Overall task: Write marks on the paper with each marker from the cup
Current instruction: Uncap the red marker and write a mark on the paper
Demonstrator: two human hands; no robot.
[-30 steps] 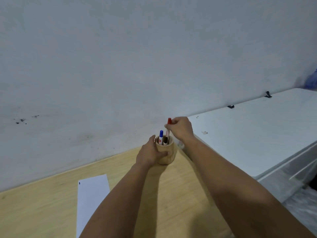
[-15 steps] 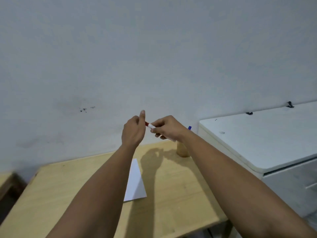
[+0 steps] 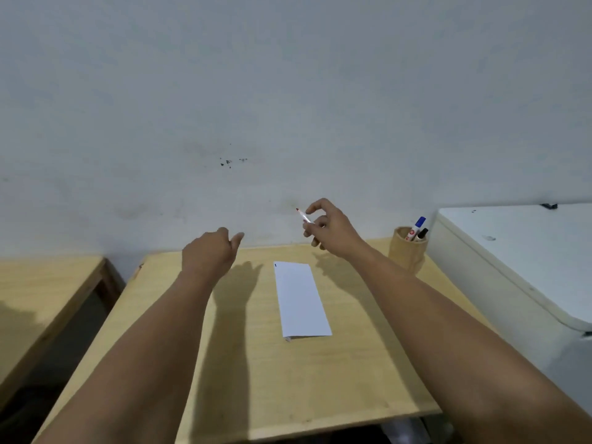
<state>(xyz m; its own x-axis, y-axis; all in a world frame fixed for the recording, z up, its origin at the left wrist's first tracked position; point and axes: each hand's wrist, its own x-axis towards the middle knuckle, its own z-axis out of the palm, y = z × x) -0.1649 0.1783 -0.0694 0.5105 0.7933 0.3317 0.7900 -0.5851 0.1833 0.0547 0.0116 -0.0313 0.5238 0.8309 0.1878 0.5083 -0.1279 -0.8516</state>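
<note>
My right hand (image 3: 331,230) holds a red marker (image 3: 303,216) above the table's far edge. Its bare red tip points up and left. My left hand (image 3: 209,254) hovers to the left of the paper, curled into a fist with the thumb out; the cap is hidden inside it. A narrow white paper (image 3: 301,299) lies flat in the middle of the wooden table (image 3: 256,379), with a small dark mark at its top left corner. A round wooden cup (image 3: 407,253) stands at the table's far right corner and holds a blue marker (image 3: 417,226) and a black marker (image 3: 422,233).
A white cabinet (image 3: 519,257) stands against the table's right side, just beyond the cup. A second wooden table (image 3: 41,283) sits to the left across a gap. A grey-white wall runs close behind both tables.
The right hand drew the red marker out of the cup and carried it left. The left hand let go of the cup, pulled the cap off, and moved away to the left.
</note>
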